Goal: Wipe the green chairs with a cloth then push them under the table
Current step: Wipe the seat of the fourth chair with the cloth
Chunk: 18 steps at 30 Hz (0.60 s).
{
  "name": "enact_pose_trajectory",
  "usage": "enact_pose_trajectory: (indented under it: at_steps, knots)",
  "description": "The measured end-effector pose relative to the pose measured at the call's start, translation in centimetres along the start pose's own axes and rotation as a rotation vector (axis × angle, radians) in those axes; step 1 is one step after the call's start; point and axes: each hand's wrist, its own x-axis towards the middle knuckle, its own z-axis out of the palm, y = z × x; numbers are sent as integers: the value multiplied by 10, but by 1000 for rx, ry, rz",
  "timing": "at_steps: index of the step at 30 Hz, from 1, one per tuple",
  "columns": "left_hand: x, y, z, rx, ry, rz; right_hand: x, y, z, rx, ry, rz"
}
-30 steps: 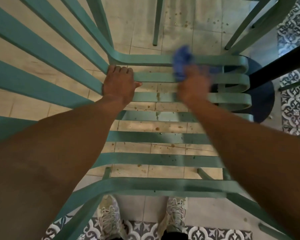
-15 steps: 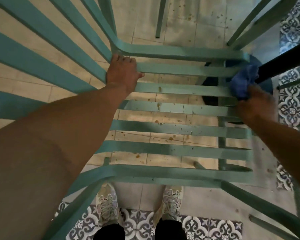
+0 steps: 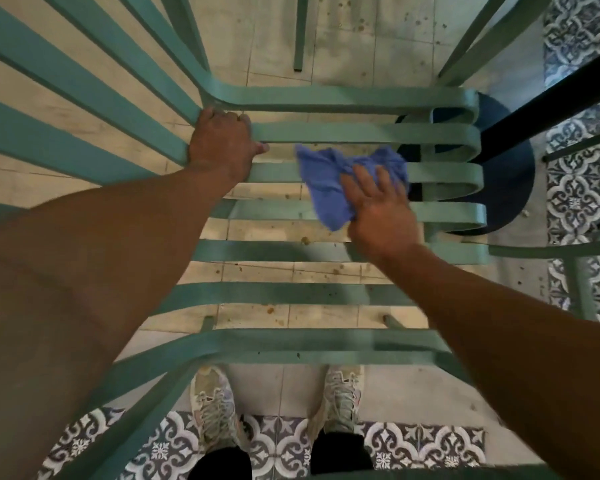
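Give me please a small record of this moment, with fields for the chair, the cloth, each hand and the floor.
chair: green chair, slatted seat, seen from above
cloth: blue cloth, crumpled, lying on the seat slats
right hand: right hand, fingers straight, pressing the cloth on the slats
left hand: left hand, gripping a slat at the seat's left side
floor: tiled floor, crumbs and stains visible

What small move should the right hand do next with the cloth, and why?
Probably slide the blue cloth toward the person, onto the nearer seat slats: the right hand presses it flat on the middle slats, and the nearer ones show specks.
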Motion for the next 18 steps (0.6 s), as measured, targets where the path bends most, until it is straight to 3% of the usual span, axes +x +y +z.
enact_pose_trajectory:
  at_steps: [3,6,8,12,14,16,18]
  knots:
    - [0,1,2,-28,29,1,-37,85,-31,12,-5,279]
    - [0,-1,7,-30,43,3,-43,80,-37,30,-22,398]
    - [0,0,7,-31,68,7,-33,33,-25,4,-25,323]
    - [3,-1,4,-20,18,-6,0,-116,5,135,-87,-78]
    - [4,2,5,3,13,8,9,-168,12,186,-94,-154]
    - [4,2,6,2,19,1,12,-171,12,173,-88,-192]
    - [1,0,6,-49,36,-24,0,-131,9,65,-101,-301]
